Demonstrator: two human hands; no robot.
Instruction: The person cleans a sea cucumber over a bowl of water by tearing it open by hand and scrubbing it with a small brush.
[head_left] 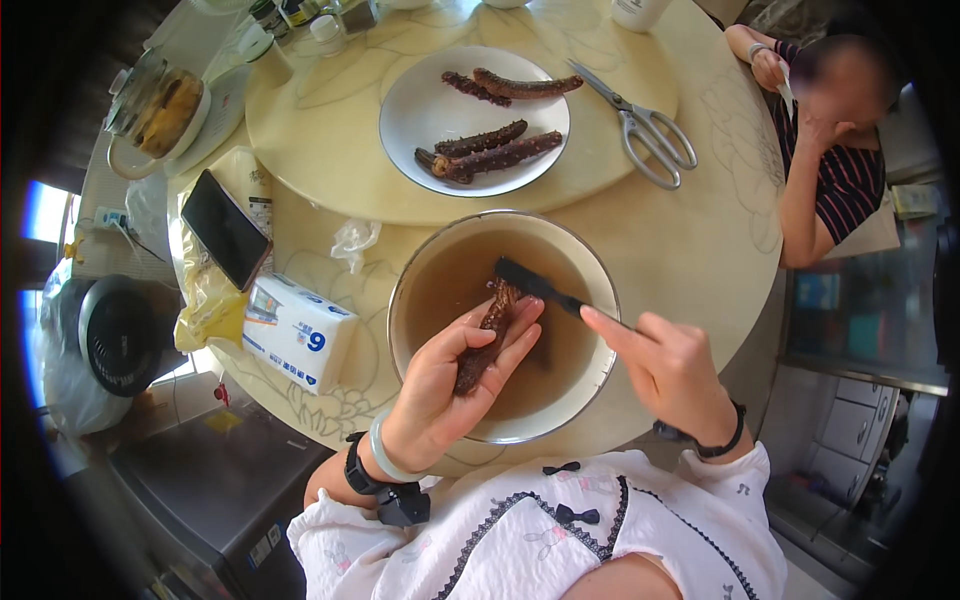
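In my left hand (430,390) lies a dark brown, bumpy sea cucumber (472,366), cradled between thumb and fingers over a white basin (402,290) of murky brown water. My right hand (672,365) grips a slim black brush (540,287), its index finger stretched along the handle. The brush head rests against the upper end of the sea cucumber, near my left fingertips. Just beyond the basin, several more sea cucumbers (500,158) lie on a white plate (402,125). Part of something dark shows under the water beside my left fingers.
Metal scissors (640,125) lie right of the plate on the raised round turntable (320,170). A phone (226,230), a yellow bag (195,325) and a tissue pack (297,333) are on the left. A glass pot (157,105) stands far left. Another person (835,130) sits at the far right.
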